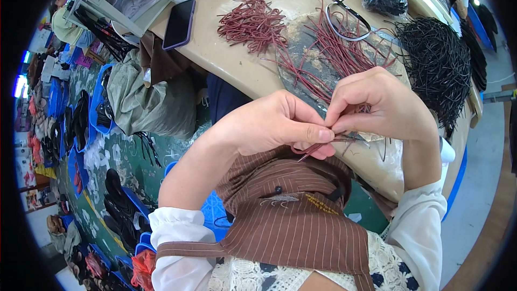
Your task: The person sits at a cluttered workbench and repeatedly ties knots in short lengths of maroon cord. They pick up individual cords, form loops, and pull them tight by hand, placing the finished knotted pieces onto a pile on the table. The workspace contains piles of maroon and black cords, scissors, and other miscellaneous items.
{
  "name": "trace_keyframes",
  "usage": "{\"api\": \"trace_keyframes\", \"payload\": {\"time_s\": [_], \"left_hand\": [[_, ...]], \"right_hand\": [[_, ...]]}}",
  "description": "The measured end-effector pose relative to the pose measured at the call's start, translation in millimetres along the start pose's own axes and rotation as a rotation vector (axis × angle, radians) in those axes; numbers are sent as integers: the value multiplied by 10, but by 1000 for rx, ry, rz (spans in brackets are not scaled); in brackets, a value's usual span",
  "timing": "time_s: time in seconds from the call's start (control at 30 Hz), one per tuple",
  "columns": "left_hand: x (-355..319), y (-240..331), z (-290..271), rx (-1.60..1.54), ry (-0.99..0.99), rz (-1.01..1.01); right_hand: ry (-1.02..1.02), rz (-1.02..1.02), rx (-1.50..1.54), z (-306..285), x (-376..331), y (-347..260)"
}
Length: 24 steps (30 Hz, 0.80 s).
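Observation:
My left hand (280,121) is closed, its thumb pressing a thin dark red cord (308,153) against the fingers above my lap. Right beside it, my right hand (379,105) pinches the same cord between thumb and fingertips. The two hands' fingertips nearly touch, so part of the cord is hidden, and I cannot make out how it is folded or joined. Beyond my hands, loose dark red cords (344,56) spread over a worn grey slab (295,35). To their left lies a tangled heap of similar cords (250,24).
A big bundle of black cords (437,64) sits at the table's right. A black-and-white strap (347,35) loops over the slab. A phone (179,24) rests by the table's left edge. A grey-green sack (153,94) and blue bins (101,99) stand on the left.

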<state>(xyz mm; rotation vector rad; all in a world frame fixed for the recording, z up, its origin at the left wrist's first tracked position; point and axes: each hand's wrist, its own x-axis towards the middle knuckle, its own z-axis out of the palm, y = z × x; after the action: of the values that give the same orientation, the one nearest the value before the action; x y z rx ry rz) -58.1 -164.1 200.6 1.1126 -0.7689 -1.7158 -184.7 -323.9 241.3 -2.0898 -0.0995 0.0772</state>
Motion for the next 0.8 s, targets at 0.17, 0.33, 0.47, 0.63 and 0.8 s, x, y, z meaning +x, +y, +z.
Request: {"api": "trace_keyframes", "payload": {"time_s": [0.17, 0.33, 0.47, 0.63, 0.8], "left_hand": [[-22, -35, 63, -403, 170, 61], [102, -128, 83, -400, 154, 155], [95, -94, 105, -423, 187, 141], [41, -81, 119, -447, 97, 107], [18, -40, 144, -447, 76, 53]], "right_hand": [[456, 74, 524, 256, -106, 133], [803, -54, 662, 784, -192, 280], [860, -95, 795, 826, -199, 281], [763, -7, 921, 750, -299, 181], [634, 31, 999, 674, -362, 157]]}}
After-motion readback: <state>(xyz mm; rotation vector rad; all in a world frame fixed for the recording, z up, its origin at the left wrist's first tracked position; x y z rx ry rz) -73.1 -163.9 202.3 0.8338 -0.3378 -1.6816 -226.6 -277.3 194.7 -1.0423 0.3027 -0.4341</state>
